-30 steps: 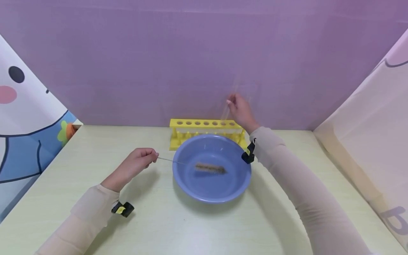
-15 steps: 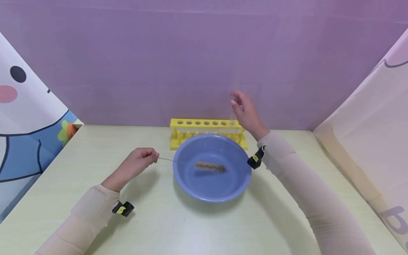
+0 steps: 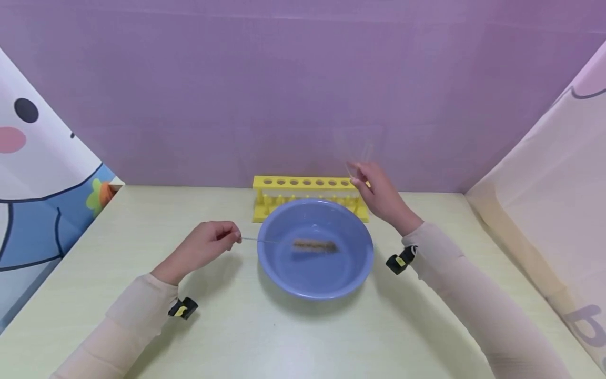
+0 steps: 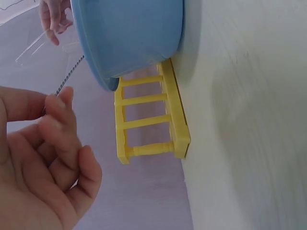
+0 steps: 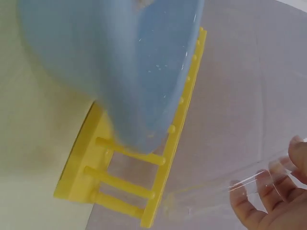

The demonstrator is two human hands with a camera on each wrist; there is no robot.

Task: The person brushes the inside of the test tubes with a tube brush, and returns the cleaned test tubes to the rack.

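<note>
Dipping toward the yellow rack point(image 3: 300, 186) this last half-second, the right hand point(image 3: 381, 195) pinches a clear tube point(image 5: 216, 194), leaving it apart from the brush point(image 3: 314, 246) the left hand point(image 3: 203, 247) grips over the blue basin point(image 3: 314, 276).

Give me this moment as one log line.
left hand: pinches wire handle | brush head: over blue basin | right hand: holds clear tube, near rack's right end | yellow rack: behind basin

The tube point(image 5: 220, 186) looks glossy; the brush wire point(image 4: 70, 75), metal.
</note>
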